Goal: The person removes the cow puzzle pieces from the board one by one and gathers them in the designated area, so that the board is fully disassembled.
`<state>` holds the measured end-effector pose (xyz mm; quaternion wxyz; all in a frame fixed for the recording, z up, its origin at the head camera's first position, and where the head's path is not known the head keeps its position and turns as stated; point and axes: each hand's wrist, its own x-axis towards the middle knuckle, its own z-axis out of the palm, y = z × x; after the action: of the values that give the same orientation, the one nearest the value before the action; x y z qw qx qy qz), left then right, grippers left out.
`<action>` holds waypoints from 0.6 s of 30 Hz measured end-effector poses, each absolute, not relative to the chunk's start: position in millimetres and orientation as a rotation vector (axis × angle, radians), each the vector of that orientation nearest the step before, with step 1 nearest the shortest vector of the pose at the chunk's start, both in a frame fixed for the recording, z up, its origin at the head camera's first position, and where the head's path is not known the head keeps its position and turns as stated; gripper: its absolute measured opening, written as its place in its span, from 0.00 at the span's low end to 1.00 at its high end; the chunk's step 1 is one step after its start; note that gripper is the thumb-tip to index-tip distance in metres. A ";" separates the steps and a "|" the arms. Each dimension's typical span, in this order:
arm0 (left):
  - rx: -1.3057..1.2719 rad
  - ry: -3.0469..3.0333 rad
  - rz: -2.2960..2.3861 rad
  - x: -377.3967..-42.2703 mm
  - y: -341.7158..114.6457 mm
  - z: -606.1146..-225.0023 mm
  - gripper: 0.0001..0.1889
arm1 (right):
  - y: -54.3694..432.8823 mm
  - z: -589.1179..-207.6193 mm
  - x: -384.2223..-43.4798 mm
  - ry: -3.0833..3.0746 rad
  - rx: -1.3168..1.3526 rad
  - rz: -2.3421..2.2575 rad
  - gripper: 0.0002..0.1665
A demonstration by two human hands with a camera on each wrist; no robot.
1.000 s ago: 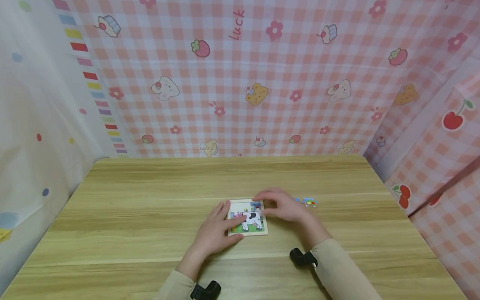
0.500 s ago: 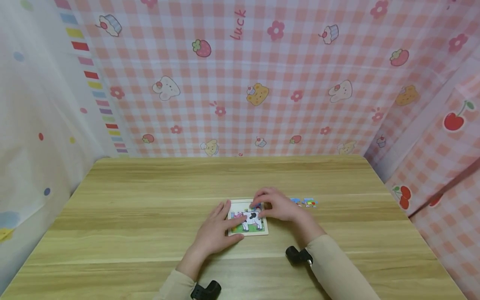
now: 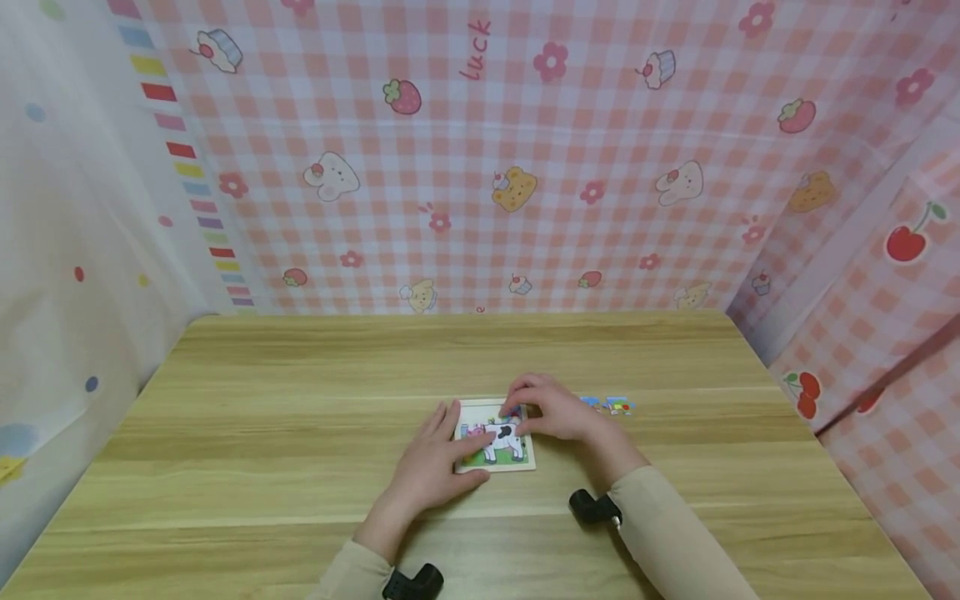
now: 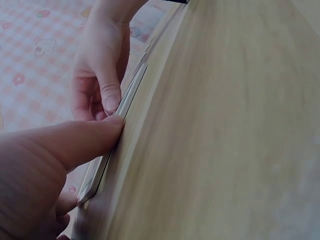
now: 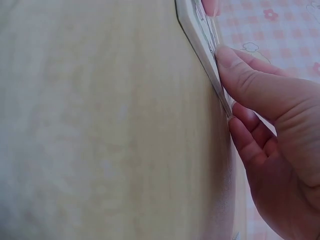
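Note:
A small cow jigsaw in a pale wooden tray (image 3: 517, 469) lies mid-table. My left hand (image 3: 429, 463) rests on its left side, fingers spread. One fingertip lies over the cow (image 3: 504, 446) and another sits at the near edge. My right hand (image 3: 557, 412) bends over the upper right corner. Its thumb and fingertips pinch a blue puzzle piece (image 3: 516, 411) there, mostly covered by the fingers. In the right wrist view the thumb (image 5: 235, 67) is at the edge of the tray (image 5: 195, 35). The left wrist view shows both hands meeting at the thin tray (image 4: 134, 90).
Two loose puzzle pieces lie right of the tray, a blue one (image 3: 590, 403) partly behind the right hand and a colourful one (image 3: 619, 406). The wooden table (image 3: 262, 433) reaches back to a pink checked curtain (image 3: 465, 233). Black wrist cameras (image 3: 592, 507) sit on both sleeves.
My right hand has shifted slightly left onto the tray's upper right corner, its fingers closing over the blue piece. The left hand has stayed in place.

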<state>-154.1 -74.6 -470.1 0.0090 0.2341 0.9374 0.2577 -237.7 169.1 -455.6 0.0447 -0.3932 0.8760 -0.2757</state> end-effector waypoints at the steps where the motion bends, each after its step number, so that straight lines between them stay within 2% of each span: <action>1: 0.746 2.933 0.792 -154.2 -73.3 -469.9 0.26 | 169.0 -455.4 -237.3 2.674 -1.199 -0.845 0.13; 9: 0.848 2.951 0.683 -157.1 -62.6 -468.9 0.26 | 168.8 -452.9 -236.5 2.672 -1.179 -0.836 0.13; 18: 0.814 2.929 0.718 -158.8 -60.6 -472.3 0.26 | 167.5 -455.7 -241.1 2.673 -1.168 -0.790 0.12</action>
<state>-158.8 -60.6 -472.3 0.0092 0.2605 0.9376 0.2299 -241.1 167.5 -455.7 0.0599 -0.3857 0.8829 -0.2610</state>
